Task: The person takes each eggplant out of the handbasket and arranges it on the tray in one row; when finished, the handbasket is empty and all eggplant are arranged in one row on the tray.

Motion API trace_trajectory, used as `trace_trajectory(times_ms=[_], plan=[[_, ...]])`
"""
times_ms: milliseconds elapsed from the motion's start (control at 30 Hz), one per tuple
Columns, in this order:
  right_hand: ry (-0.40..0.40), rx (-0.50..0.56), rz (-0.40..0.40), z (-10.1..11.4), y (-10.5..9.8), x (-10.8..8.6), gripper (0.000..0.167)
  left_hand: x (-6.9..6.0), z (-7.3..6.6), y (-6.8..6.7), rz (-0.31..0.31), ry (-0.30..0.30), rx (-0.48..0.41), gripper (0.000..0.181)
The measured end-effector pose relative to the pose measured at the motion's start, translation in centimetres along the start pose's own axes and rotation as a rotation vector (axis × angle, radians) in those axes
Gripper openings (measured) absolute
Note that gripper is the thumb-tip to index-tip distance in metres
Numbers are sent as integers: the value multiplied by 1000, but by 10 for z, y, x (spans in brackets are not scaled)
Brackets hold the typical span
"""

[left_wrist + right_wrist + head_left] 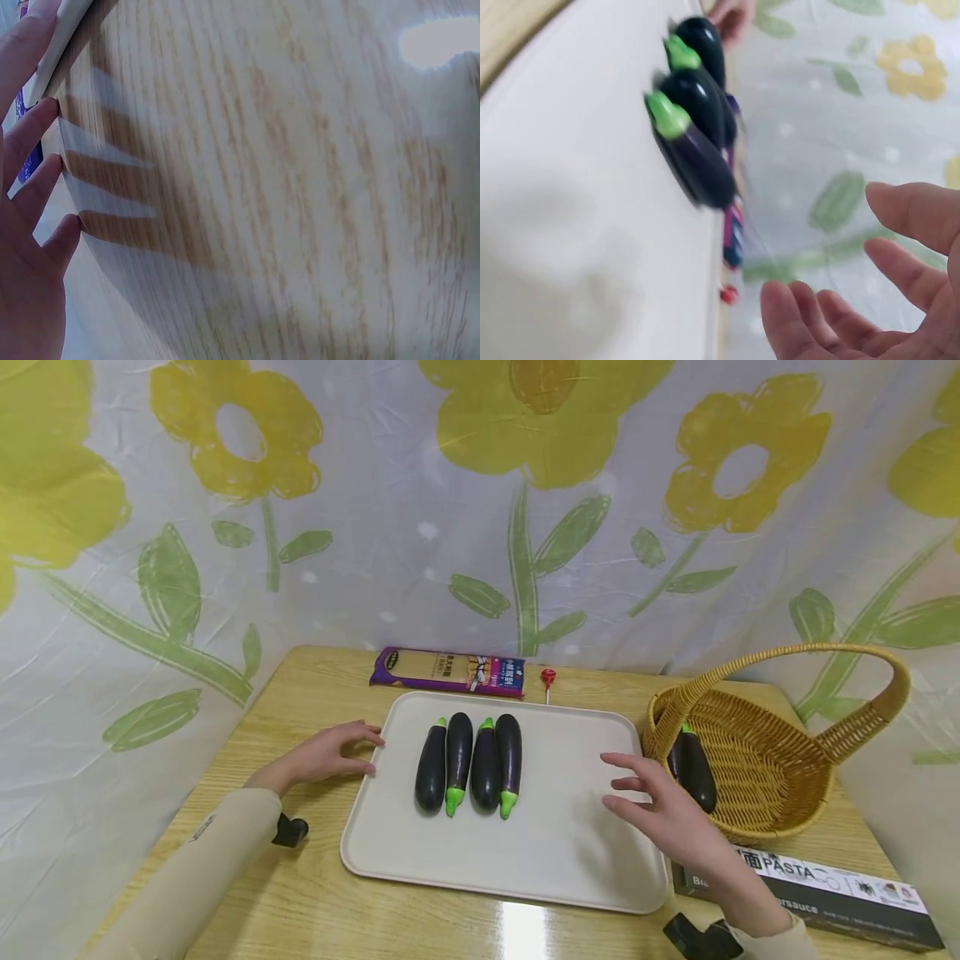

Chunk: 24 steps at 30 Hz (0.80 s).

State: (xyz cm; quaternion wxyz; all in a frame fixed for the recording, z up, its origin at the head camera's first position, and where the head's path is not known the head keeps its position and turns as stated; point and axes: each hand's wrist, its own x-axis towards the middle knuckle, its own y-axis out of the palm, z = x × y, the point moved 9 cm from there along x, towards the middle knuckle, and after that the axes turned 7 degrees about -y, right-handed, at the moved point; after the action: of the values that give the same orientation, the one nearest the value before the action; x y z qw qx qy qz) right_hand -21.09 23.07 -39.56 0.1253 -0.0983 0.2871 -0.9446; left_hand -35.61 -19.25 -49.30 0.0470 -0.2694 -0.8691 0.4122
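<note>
Several dark purple eggplants (486, 768) with green ends lie side by side on a white tray (570, 860), left of its middle. In the right wrist view the eggplants (697, 161) overlap one another. My left hand (333, 753) is at the tray's left edge, fingers apart and holding nothing; whether the fingertips touch the rim I cannot tell. Over the tray's right side hovers my right hand (667, 810), its fingers spread and nothing in them. A wicker basket (757, 777) with a tall handle stands beyond that hand, with more eggplants (697, 770) inside at its left.
Behind the tray lie a purple pasta packet (450, 672) and a red lollipop (548, 677). A black and white pasta box (832, 897) lies in front of the basket on the wooden table (300, 877). A flowered curtain (390, 568) hangs around the table.
</note>
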Motion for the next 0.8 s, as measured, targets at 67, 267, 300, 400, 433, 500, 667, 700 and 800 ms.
trace_trajectory(times_ms=[67,267,300,400,433,500,667,700,800], plan=[[11,-4,1,-1,-13,-5,52,0,0,0,1,-1,-3,46],[86,-69,1,-16,-53,-12,54,-1,-1,0,-4,0,-3,46],[90,-93,2,-20,-59,-12,54,-1,-1,0,-4,0,-2,46],[97,-136,21,-30,-77,-12,54,-1,-1,0,-2,-4,-1,46],[102,-142,26,-34,-83,-12,55,-1,-1,0,0,-7,1,46],[112,-144,36,-43,-94,-9,55,-1,-1,0,1,-9,2,46],[144,-106,45,-73,-118,3,60,-1,-1,-1,-2,-4,6,47],[152,-96,49,-80,-121,6,61,-1,-1,-1,-2,-2,7,47],[193,-72,62,-104,-131,13,66,-1,-1,-1,-3,-4,7,46]])
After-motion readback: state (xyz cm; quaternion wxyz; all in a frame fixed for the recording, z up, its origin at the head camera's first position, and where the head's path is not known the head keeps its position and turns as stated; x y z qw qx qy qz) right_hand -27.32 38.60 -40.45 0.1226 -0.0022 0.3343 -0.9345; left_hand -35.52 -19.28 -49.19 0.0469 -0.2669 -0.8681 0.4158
